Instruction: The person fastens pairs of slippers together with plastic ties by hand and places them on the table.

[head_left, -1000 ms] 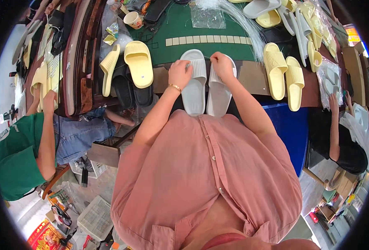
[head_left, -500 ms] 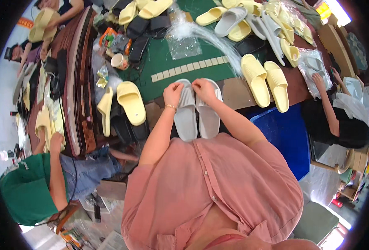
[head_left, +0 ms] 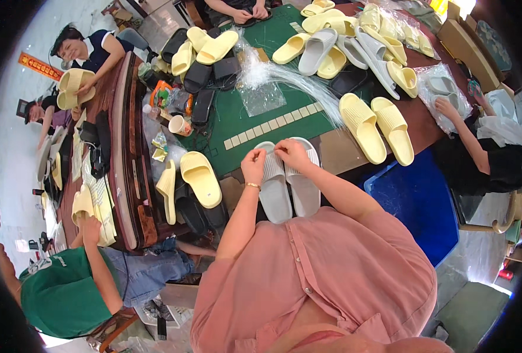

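Note:
A pair of grey slide slippers [head_left: 275, 197] lies side by side at the table's near edge, against my pink shirt. At the inner side of the left slipper's ribbed strap, my left hand [head_left: 254, 166] is closed in a pinch. My right hand [head_left: 293, 154] is closed the same way over the straps, its fingertips close to the left hand's. Whatever thin thing the fingertips pinch is too small to make out. Just beyond lies a bundle of clear plastic strands [head_left: 305, 82] on the green mat [head_left: 237, 120], behind a row of cream tiles [head_left: 272, 125].
Yellow slippers [head_left: 201, 179] stand left of me, another yellow pair [head_left: 362, 129] to the right. More slippers pile up at the back. A paper cup [head_left: 180, 125] stands at the left. A blue bin [head_left: 417, 200] is below the table at right. Co-workers handle slippers on several sides.
The view has tilted, so the table and slippers sit lower in the picture and more of the people across show. My hands stay at the grey slippers' straps, fingertips still pinched.

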Demonstrator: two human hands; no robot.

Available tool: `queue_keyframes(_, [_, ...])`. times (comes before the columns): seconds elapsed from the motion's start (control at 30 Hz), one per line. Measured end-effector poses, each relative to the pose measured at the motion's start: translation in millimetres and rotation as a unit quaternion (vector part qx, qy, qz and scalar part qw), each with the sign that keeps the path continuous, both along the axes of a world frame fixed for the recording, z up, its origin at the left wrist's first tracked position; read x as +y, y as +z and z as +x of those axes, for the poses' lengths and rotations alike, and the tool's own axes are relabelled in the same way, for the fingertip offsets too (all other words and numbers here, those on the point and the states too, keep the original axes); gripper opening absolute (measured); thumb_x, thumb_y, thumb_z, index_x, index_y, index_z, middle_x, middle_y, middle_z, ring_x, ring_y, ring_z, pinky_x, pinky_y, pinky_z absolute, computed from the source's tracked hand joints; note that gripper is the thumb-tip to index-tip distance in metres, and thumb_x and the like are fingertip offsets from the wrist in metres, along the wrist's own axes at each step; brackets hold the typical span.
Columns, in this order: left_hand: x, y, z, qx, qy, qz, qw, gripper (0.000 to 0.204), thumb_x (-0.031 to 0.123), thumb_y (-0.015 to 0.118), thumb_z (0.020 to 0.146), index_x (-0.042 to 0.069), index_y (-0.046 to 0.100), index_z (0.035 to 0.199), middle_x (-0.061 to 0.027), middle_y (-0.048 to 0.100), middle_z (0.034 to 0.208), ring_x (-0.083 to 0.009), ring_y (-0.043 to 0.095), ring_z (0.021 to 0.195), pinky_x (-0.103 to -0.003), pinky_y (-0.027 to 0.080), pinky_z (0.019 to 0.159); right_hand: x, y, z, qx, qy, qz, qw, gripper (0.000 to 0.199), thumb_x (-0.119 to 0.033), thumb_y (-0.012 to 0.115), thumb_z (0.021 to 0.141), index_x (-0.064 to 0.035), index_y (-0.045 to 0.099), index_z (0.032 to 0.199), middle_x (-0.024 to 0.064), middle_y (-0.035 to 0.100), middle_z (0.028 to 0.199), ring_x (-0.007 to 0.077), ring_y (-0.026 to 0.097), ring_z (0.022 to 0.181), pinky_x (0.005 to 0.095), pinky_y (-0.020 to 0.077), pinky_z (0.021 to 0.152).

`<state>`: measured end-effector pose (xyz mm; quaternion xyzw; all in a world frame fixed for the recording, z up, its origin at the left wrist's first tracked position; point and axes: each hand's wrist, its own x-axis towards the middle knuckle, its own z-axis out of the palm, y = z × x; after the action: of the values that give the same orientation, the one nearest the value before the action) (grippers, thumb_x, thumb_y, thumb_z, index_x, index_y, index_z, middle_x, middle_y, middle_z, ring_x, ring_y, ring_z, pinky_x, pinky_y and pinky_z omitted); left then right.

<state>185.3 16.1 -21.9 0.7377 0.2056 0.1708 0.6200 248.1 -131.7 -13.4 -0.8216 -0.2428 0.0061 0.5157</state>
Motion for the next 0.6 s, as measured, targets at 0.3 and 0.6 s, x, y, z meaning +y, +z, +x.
queue_keyframes(0.3, [-1.9,-11.0,-4.5,0.005,-0.025,0.004,1.0,0.016,0.016,0.066,0.079,0.0,0.065,0.085,0.0011,0.062,0.073,-0.0051,0.053,0.066,-0.021,0.044,0.061,-2.4,-3.9,2.4,-0.026,0.028,-0.021,0.999,0.007,-0.012,0.063,0.071,-0.005,0.061,0.072,0.0098,0.06,0.072,0.0275,0.057,0.072,0.0376,0.0458,0.067])
queue_keyframes(0.6, [-7.6,-4.7,-9.2,-0.005,-0.025,-0.03,0.999,0.016,0.015,0.066,0.08,0.0,0.065,0.088,0.0014,0.062,0.076,-0.0052,0.053,0.068,-0.02,0.043,0.062,-2.1,-5.6,0.1,0.005,0.017,0.025,1.0,0.007,-0.011,0.063,0.07,-0.0043,0.06,0.072,0.0087,0.06,0.07,0.0265,0.055,0.07,0.0362,0.0451,0.066])
